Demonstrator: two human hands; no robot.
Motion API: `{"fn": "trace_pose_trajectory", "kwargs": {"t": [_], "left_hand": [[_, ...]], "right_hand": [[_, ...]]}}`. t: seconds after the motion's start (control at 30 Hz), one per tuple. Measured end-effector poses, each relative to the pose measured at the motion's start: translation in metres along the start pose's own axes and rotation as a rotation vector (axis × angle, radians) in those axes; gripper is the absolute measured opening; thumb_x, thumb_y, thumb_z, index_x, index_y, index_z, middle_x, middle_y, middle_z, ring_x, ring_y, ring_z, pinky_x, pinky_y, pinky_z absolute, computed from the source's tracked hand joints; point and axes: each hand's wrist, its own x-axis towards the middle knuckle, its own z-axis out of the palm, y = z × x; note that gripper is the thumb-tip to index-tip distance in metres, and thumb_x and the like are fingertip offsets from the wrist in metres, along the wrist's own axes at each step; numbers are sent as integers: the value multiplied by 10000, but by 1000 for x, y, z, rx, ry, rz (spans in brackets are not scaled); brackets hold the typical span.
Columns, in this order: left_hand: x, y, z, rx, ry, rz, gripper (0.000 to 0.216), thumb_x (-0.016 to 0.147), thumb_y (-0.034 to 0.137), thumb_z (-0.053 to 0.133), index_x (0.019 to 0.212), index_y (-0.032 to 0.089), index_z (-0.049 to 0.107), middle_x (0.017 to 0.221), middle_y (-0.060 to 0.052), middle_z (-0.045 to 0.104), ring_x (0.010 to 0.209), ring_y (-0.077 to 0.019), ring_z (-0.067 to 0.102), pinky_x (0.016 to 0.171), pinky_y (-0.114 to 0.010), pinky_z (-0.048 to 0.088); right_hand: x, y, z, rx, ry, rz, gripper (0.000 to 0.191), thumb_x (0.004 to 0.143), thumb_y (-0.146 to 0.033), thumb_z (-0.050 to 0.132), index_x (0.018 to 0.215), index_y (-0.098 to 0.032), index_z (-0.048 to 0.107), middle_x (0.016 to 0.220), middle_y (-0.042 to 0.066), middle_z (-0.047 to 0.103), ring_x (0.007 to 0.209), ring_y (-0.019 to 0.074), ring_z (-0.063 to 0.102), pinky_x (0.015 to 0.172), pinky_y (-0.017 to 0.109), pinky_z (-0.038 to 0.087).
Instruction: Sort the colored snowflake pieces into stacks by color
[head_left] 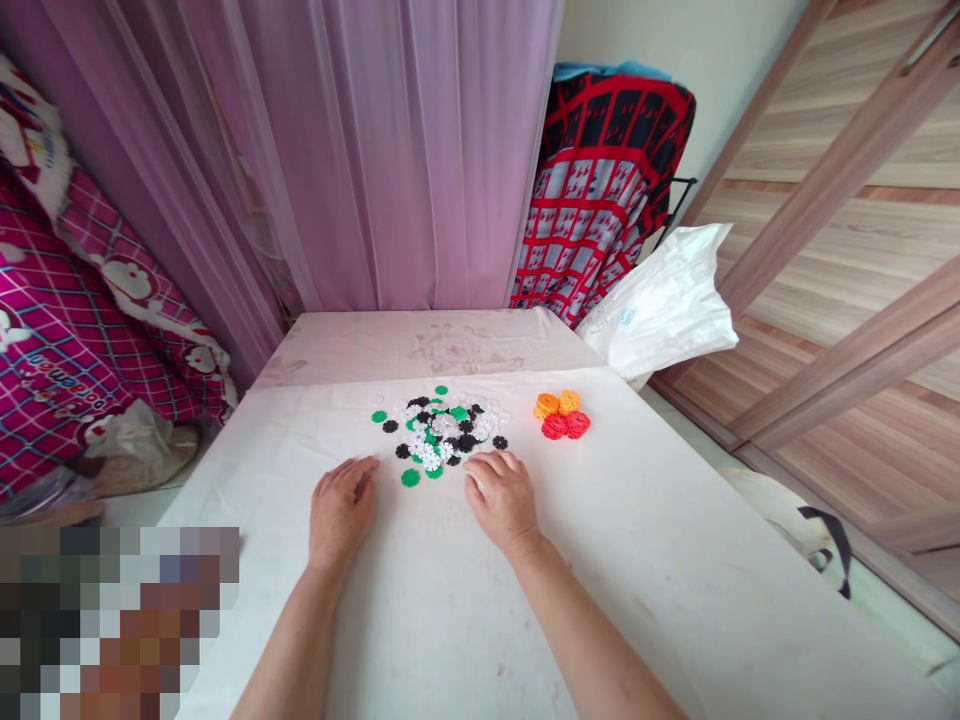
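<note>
A loose pile of notched plastic discs (444, 425) in green, black, white and clear lies on the white table, some overlapping. My left hand (343, 508) rests on the cloth to the left of the pile, fingers loosely bent and holding nothing. On the near right side, my right hand (506, 500) lies palm down with its fingers apart, their tips close to the discs. A single green disc (410, 478) lies between the hands at the near edge of the pile. To the right sit separate stacks of orange discs (557, 403) and red discs (566, 425).
White cloth covers the table (435, 610). A purple curtain (420, 150) hangs behind it. At the back right are a white plastic bag (664, 300) and a red-and-black patterned cloth (592, 190). Wooden cabinet doors (840, 240) line the right side; a pink checked cloth (82, 330) hangs left.
</note>
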Motion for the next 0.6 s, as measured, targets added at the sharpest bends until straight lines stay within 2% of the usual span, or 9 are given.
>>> {"fn": "trace_pose_trajectory", "kwargs": {"t": [0.13,0.3,0.6], "left_hand": [[-1,0,1,2,-10,-11,337,893,315,413,1075,242,687,1147,-44,721,1180,-251,598,1046,-445,419],[0,1,1,5,-25,-23,336,891,305,420,1089,245,685,1161,-33,719,1199,-254,589,1054,-450,414],[0,5,-2,1,-17,-25,331,868,261,445,1083,245,695,1161,-37,720,1198,-258,593,1064,-458,412]], "right_hand": [[19,-26,14,-42,-129,14,129,850,-227,624,964,-255,675,1084,14,696,1042,219,514,842,350,360],[33,-44,30,-121,-258,101,131,837,-336,665,916,-231,674,1011,50,682,1004,242,509,805,371,358],[40,-59,41,-186,-265,215,111,815,-298,669,875,-206,671,920,104,661,937,270,527,781,400,375]]}}
